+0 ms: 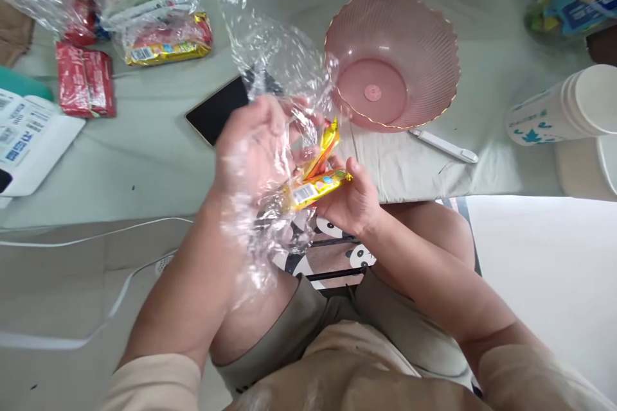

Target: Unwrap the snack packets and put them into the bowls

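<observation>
A crinkled clear plastic bag (284, 51) drapes around my left hand (258, 148) and hangs below it, down past the wrist. The fingers of that hand are curled in the film and partly blurred. Two small yellow snack packets (315, 189), one with a barcode, lie at the bag's lower right. My right hand (354, 199) is closed around them from below, its thumb at the packet's right end. Just beyond the hands stands a pink ribbed bowl (429, 64) with a gold wavy rim. A black phone (216, 109) lies flat, partly behind the bag and left hand.
A white utility knife (446, 146) lies before the bowl. White paper cups (544, 109) and a clear tub of packets (573, 0) are on the right. At left are bagged snacks (168, 42), a red packet (85, 80) and a white labelled package (33, 141).
</observation>
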The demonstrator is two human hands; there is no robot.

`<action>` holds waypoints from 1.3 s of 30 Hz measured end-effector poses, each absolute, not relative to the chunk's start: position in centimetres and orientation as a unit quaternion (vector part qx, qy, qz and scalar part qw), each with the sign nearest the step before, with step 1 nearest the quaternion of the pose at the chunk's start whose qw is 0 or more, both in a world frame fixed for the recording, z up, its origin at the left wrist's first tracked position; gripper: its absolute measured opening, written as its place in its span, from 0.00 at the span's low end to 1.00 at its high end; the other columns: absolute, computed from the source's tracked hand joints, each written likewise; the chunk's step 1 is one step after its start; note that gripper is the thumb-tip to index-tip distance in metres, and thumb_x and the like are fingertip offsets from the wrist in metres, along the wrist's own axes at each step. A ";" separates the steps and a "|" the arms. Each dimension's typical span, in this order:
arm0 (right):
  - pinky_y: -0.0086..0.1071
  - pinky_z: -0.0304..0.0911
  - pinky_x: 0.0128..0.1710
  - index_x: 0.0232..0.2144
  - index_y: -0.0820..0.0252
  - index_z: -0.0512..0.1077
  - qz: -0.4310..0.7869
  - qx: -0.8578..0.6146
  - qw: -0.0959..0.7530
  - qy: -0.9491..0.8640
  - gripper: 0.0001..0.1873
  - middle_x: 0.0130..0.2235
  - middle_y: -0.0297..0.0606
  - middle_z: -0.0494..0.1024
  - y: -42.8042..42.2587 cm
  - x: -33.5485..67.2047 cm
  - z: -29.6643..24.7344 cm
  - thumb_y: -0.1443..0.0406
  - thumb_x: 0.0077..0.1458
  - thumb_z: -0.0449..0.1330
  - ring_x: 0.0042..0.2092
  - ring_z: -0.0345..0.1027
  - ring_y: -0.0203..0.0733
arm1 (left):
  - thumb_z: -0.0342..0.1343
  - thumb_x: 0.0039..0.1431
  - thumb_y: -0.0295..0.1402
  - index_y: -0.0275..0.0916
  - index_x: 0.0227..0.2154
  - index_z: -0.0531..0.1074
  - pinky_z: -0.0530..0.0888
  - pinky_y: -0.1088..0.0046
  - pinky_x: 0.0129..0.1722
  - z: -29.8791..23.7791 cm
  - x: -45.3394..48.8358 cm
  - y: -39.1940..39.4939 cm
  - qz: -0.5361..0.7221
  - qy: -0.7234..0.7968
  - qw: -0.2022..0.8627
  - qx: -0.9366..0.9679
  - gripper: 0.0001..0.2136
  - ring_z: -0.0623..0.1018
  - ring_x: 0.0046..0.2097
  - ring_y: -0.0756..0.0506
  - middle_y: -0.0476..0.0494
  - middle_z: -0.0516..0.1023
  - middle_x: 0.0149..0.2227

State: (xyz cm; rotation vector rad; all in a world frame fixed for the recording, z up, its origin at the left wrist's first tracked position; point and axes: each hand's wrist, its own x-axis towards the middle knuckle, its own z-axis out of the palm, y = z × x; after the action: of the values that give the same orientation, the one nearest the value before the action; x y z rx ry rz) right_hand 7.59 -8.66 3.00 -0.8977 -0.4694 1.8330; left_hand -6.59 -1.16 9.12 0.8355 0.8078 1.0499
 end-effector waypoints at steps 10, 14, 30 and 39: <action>0.36 0.72 0.36 0.62 0.41 0.58 0.691 -0.473 0.521 -0.165 0.46 0.53 0.35 0.78 -8.2 7.8 2.5 0.43 0.44 0.69 0.45 0.75 0.44 | 0.66 0.46 0.50 0.42 0.27 0.50 0.56 0.74 0.17 6.3 -7.0 1.0 0.521 0.424 0.651 0.354 0.28 0.58 0.25 0.54 0.46 0.65 0.37; 0.33 0.69 0.34 0.62 0.39 0.56 0.676 -0.485 0.518 -0.199 0.43 0.49 0.33 0.77 -8.1 7.9 2.5 0.47 0.48 0.68 0.42 0.74 0.41 | 0.66 0.41 0.43 0.42 0.24 0.48 0.53 0.74 0.16 5.8 -8.6 2.4 0.494 0.467 0.645 0.349 0.27 0.56 0.24 0.54 0.48 0.58 0.27; 0.32 0.69 0.32 0.50 0.43 0.57 0.598 -0.520 0.569 -0.222 0.36 0.47 0.33 0.74 -9.2 7.5 2.7 0.52 0.44 0.71 0.39 0.73 0.39 | 0.69 0.51 0.44 0.42 0.11 0.71 0.57 0.70 0.12 9.8 -13.5 -1.4 0.066 0.317 0.738 0.592 0.21 0.64 0.13 0.49 0.41 0.68 0.11; 0.42 0.75 0.41 0.44 0.48 0.63 0.686 -0.461 0.539 -0.162 0.33 0.43 0.34 0.80 -9.4 8.2 3.2 0.45 0.41 0.71 0.41 0.77 0.45 | 0.66 0.29 0.56 0.45 0.03 0.44 0.52 0.69 0.05 6.2 -13.9 0.3 0.320 0.268 0.774 0.476 0.34 0.46 0.05 0.53 0.54 0.34 0.04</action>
State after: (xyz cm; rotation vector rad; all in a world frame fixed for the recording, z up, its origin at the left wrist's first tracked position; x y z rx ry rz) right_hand 8.21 -9.42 3.15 -1.0971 -0.3850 1.6322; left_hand -13.92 0.28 6.19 1.0314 0.5797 0.6936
